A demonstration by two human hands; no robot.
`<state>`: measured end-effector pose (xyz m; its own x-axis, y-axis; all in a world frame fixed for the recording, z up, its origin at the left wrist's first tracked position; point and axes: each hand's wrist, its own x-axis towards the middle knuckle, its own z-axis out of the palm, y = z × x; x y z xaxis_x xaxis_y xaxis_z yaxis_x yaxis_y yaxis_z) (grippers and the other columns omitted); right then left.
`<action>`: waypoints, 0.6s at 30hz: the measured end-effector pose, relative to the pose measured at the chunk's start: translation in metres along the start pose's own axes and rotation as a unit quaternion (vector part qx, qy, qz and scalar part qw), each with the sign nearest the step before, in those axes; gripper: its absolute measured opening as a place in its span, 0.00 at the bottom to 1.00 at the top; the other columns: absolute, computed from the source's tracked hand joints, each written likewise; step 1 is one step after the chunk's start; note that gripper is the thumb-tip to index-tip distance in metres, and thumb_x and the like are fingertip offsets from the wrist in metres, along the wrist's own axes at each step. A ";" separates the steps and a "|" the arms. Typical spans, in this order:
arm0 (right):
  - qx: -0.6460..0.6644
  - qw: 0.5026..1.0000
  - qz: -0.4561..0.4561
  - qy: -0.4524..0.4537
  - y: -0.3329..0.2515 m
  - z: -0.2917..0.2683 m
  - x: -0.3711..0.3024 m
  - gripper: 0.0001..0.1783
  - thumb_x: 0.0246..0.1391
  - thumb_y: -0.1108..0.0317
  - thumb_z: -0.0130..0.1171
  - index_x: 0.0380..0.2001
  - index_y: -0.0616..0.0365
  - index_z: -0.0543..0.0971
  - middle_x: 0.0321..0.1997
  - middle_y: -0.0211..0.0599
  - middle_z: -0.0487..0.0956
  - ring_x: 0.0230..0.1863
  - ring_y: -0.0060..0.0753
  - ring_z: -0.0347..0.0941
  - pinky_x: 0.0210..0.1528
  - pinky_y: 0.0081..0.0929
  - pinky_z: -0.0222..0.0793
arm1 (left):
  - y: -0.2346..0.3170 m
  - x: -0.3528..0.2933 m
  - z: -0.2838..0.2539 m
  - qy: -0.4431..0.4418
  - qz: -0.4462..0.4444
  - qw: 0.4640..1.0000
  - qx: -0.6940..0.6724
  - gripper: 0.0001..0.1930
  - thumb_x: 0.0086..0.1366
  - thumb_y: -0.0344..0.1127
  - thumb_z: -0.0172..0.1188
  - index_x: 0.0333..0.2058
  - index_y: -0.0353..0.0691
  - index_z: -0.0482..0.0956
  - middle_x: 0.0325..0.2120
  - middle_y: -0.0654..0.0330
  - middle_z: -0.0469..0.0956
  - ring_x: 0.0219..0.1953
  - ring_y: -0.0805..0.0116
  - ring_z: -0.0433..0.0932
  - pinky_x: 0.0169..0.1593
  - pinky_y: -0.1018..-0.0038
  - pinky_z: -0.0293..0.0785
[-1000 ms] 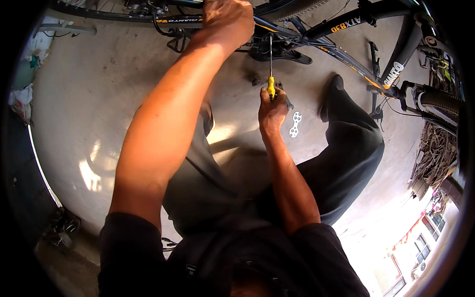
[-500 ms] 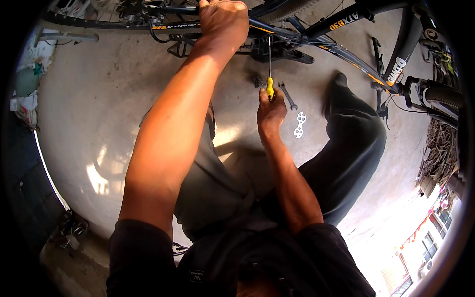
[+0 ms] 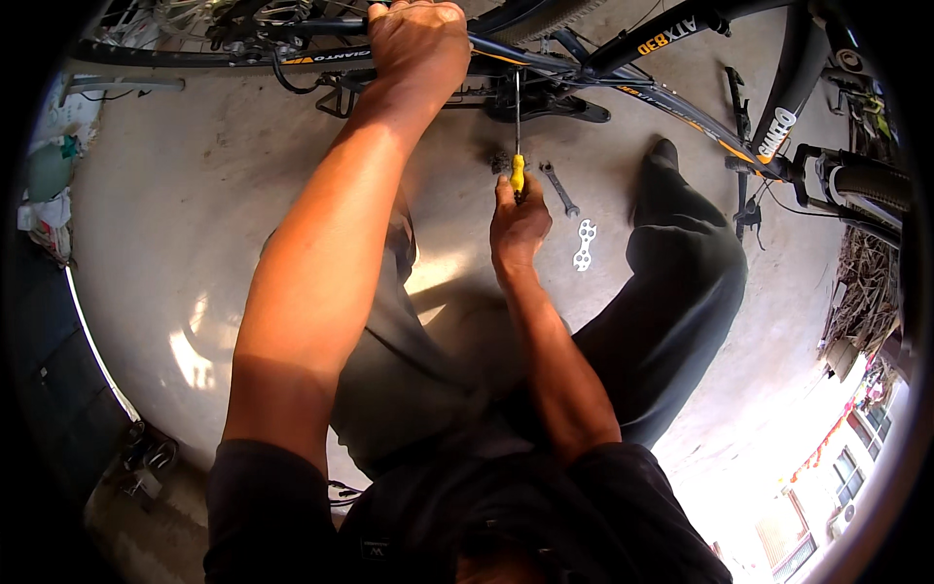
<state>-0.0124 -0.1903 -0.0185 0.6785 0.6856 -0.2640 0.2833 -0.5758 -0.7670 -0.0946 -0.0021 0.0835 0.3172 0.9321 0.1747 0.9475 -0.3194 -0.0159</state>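
A dark bicycle frame [image 3: 662,95] with orange accents stretches across the far side. My left hand [image 3: 420,44] is wrapped over one of its tubes at the upper middle, its fingertips partly cut off by the view's top edge. In my right hand [image 3: 520,219] is a screwdriver [image 3: 518,175] with a yellow handle. Its long shaft points away from me, and the tip meets the dark parts around the crank [image 3: 574,109]; the exact contact point is too small to make out. Just right of that hand, an open-ended wrench [image 3: 559,190] and a silver multi-hole flat spanner [image 3: 584,245] lie on the floor.
A small dark clump [image 3: 501,162] lies on the concrete beside the screwdriver. My bent legs flank the work area. The front wheel [image 3: 871,187] is at the right, near a pile of sticks [image 3: 861,292]. Bags [image 3: 47,200] lie at the far left.
The bicycle, both hands and the screwdriver appear slightly further left in the picture, as do the floor tools. Both grips look the same, and the screwdriver still points at the crank area.
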 end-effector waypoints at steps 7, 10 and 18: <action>0.039 0.999 -0.025 -0.008 0.021 0.006 0.009 0.17 0.51 0.59 0.60 0.41 0.56 0.76 0.33 0.48 0.79 0.33 0.53 0.76 0.36 0.38 0.71 | 0.005 0.002 -0.012 -0.059 -0.003 0.998 -0.022 0.13 0.51 0.46 0.66 0.35 0.50 0.83 0.35 0.63 0.79 0.47 0.63 0.73 0.49 0.66 0.60; -0.142 0.986 -0.086 0.021 0.016 -0.003 0.010 0.17 0.50 0.59 0.61 0.42 0.51 0.75 0.32 0.45 0.77 0.30 0.51 0.76 0.32 0.41 0.71 | -0.003 -0.001 0.002 0.103 0.058 0.990 -0.083 0.04 0.47 0.36 0.61 0.20 0.44 0.80 0.24 0.57 0.77 0.35 0.59 0.76 0.44 0.62 0.64; -0.008 0.999 -0.026 -0.018 -0.006 -0.017 0.008 0.19 0.50 0.62 0.61 0.43 0.61 0.78 0.33 0.44 0.81 0.33 0.35 0.77 0.38 0.28 0.70 | 0.000 0.004 0.019 0.162 0.022 0.985 -0.046 0.06 0.50 0.31 0.53 0.19 0.43 0.79 0.24 0.57 0.78 0.33 0.61 0.77 0.42 0.62 0.66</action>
<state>0.0026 -0.1886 -0.0064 0.6375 0.7301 -0.2461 0.3276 -0.5460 -0.7711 -0.0928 0.0052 0.0652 0.3135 0.8184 0.4816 0.9210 -0.3855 0.0556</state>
